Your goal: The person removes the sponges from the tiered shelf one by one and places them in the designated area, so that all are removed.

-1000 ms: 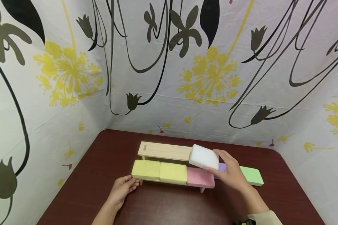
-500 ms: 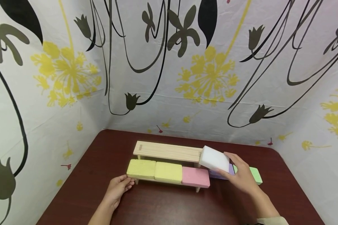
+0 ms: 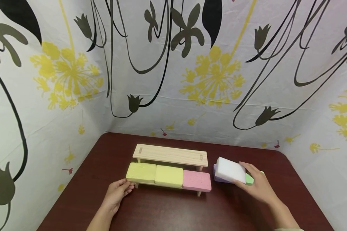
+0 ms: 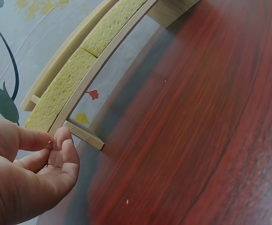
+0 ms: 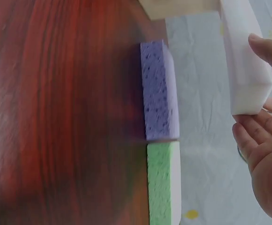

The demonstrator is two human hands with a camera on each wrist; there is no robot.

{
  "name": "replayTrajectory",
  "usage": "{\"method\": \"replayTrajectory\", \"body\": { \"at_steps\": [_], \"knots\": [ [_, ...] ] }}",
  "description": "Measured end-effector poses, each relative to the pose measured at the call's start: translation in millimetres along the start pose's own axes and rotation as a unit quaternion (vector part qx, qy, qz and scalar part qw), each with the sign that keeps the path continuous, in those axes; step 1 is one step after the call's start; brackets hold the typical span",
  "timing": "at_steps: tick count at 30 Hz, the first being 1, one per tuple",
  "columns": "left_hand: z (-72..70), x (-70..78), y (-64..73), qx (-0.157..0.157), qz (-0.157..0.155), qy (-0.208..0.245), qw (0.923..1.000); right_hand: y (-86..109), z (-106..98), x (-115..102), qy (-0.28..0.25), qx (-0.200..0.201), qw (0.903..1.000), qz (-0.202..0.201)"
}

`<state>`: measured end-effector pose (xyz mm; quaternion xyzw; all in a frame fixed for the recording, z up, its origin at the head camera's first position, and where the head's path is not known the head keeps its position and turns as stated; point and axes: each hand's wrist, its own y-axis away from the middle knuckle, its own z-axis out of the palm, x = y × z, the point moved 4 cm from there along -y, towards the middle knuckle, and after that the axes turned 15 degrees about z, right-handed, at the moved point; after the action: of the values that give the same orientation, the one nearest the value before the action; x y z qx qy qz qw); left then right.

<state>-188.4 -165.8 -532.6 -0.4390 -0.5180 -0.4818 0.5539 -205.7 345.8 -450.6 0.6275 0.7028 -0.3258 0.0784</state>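
Head: right hand (image 3: 258,185), fingers apart, grips white block (image 3: 230,169)
Left hand (image 3: 116,193), fingertips nearly together, pinches front stand (image 4: 97,70).

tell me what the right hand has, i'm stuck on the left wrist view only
Observer: In the head view, the right hand grips a white block.
Operator: ok is it sitting on anything
Observer: Not that I can see; the right wrist view shows a gap between it and the purple sponge.
Operator: got it, what comes after the two yellow sponges on the front stand, my view cuts off there
Observer: A pink sponge, third in the row, at the stand's right end in the head view.
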Motion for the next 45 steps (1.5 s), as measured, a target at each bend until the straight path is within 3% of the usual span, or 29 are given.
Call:
{"method": "replayTrajectory", "body": {
  "at_steps": [5, 13, 18, 26, 45],
  "knots": [
    [-4.8, -0.8, -0.4, 0.001, -0.005, -0.003, 1.0000, 6.9, 2, 12, 0.011, -0.020, 0.9997, -0.002],
    [-5.0, -2.0, -1.3, -0.005, -0.014, 0.004, 0.9999, 19.0, 15, 22, -0.007, -0.078, 0.9959, -0.045],
    [-4.4, -2.6, -0.3, -0.005, -0.015, 0.009, 0.9998, 22.8, 22, 27, 0.018, -0.082, 0.9947, -0.059],
    [-4.1, -2.4, 0.4, -0.004, -0.012, 0.008, 0.9999, 24.0, 26, 30, 0.052, -0.104, 0.9929, -0.027],
    [-3.6, -1.7, -1.3, -0.005, -0.015, 0.010, 0.9998, 31.9, 26, 23, 0.050, -0.076, 0.9947, -0.049]
  ]
}}
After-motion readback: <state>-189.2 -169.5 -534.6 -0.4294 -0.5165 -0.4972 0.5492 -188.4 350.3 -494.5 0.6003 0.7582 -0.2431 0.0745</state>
